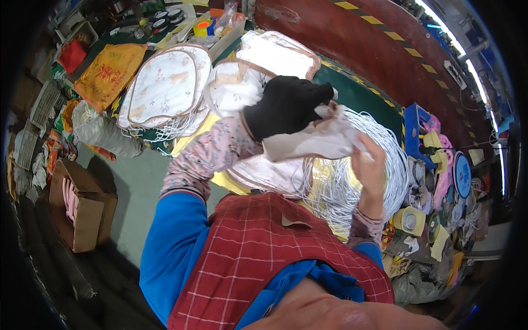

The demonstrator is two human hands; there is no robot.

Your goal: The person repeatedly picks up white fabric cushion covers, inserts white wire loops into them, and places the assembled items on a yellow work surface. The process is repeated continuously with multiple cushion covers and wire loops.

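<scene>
My left hand [286,107], in a black glove, is closed on the upper part of a white fabric piece [313,142] with brown edging. The piece hangs bunched in front of my chest. My bare right hand [369,168], slightly blurred, pinches the same fabric at its right end. Below the fabric another white printed piece with brown binding [269,175] lies on the yellow-covered table. Right of it sits a large coil of thin white cord [385,148], partly hidden by my right hand and the cloth.
A stack of printed fabric pieces [165,88] with loose white ties lies left; more pieces [280,52] lie behind. An orange bag [110,74] is at far left. A blue crate [416,135] and pink and yellow tools stand right. A cardboard box [88,209] stands on the floor.
</scene>
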